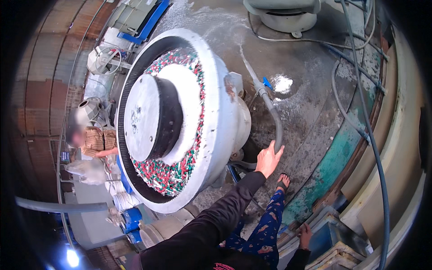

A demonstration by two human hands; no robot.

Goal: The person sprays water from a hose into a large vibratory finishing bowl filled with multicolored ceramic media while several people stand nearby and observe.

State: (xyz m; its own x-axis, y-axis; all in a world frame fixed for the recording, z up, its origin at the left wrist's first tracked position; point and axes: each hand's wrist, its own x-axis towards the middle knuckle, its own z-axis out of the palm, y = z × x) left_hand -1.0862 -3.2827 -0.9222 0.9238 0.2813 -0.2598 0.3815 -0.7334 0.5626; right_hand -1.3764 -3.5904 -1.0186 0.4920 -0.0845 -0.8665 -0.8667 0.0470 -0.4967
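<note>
My left hand, at the end of a dark sleeve, is closed around a grey hose. The hose bends up from my hand to a pipe nozzle with a blue valve handle, and a pale stream leaves its tip over the wet floor. Left of that hand stands a big round white machine bowl, which looks tilted here. Small red, green and white pieces fill its channel around a capped black centre post. My right hand hangs low beside my leg, fingers loosely apart, holding nothing visible.
Another person stands beyond the bowl at the left. A second pale machine is at the top. Cables and hoses run along the right, beside a green-stained strip. Blue containers and framed trays lie lower down.
</note>
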